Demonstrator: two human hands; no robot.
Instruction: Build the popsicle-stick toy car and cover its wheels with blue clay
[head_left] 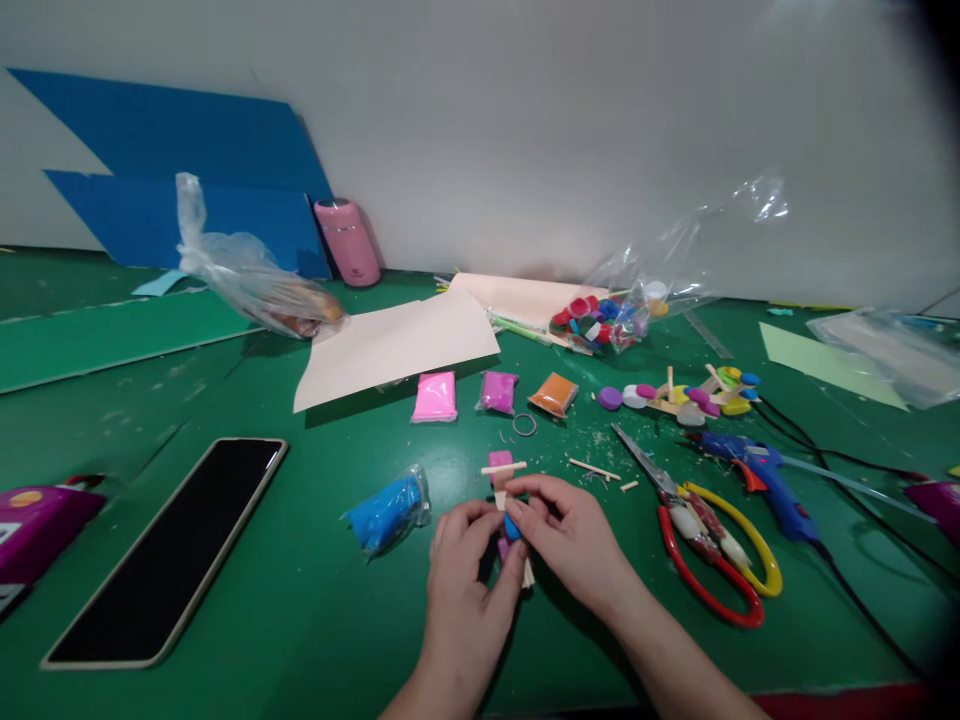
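Note:
Low over the green table, both my hands close around a small wooden-stick craft piece. It has a thin crosswise stick and pink blocks along it. My left hand grips its lower part between thumb and fingers. From the other side my right hand pinches it, the thumb beside a bit of blue clay. My fingers hide much of the piece. Left of my hands lies an opened packet of blue clay. Sealed packets of pink, purple and orange clay lie beyond them.
Scissors and a blue glue gun with cords lie right. Behind them is a group of stick-and-cap pieces. A bag of bottle caps, paper and a pink flask stand back. A phone lies left.

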